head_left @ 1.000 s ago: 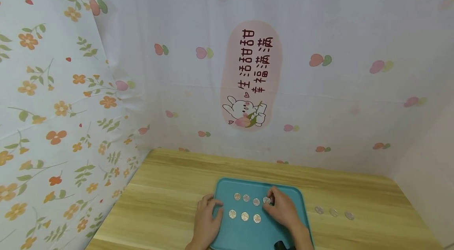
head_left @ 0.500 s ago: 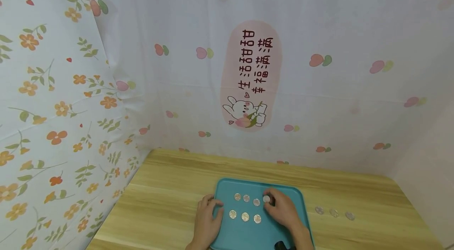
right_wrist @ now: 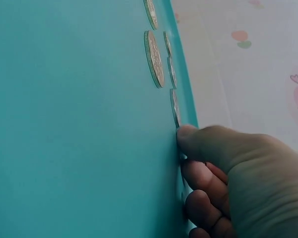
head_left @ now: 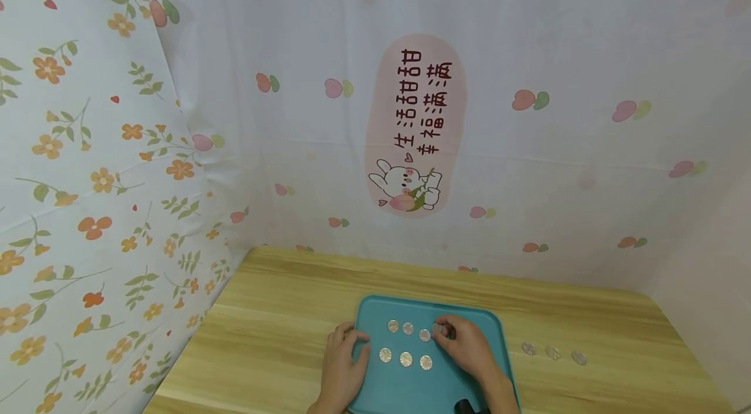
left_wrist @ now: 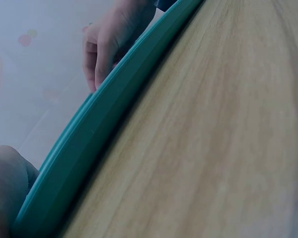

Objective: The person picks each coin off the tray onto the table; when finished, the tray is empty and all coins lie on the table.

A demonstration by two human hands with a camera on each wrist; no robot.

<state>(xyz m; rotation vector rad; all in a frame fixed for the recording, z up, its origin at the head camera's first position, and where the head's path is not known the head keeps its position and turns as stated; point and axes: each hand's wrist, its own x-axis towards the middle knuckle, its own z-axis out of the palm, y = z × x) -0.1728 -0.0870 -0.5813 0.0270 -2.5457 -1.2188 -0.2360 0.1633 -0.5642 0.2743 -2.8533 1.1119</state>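
My right hand point(head_left: 467, 343) is over the back right part of a teal tray point(head_left: 405, 394), its thumb and fingertips pinching a silver coin point(head_left: 437, 329) at the right end of the back row. In the right wrist view the thumb mostly covers that coin, close beside another coin point(right_wrist: 175, 106). Three coins point(head_left: 407, 328) lie to its left, and three more point(head_left: 405, 359) form a row nearer the front. My left hand point(head_left: 342, 365) rests at the tray's left rim with relaxed fingers; the left wrist view shows only part of it beside the rim point(left_wrist: 84, 134).
Three coins point(head_left: 553, 353) lie on the wooden table point(head_left: 281, 310) to the right of the tray. A patterned white curtain point(head_left: 317, 192) hangs behind the table, and a flowered one point(head_left: 111, 205) is at the left. A black object point(head_left: 463, 407) sits at my right wrist.
My right hand's fingertips and the pinched coin have shifted slightly left, closer to the neighbouring coin, and now cover more of it. The left hand and the other coins stay put.
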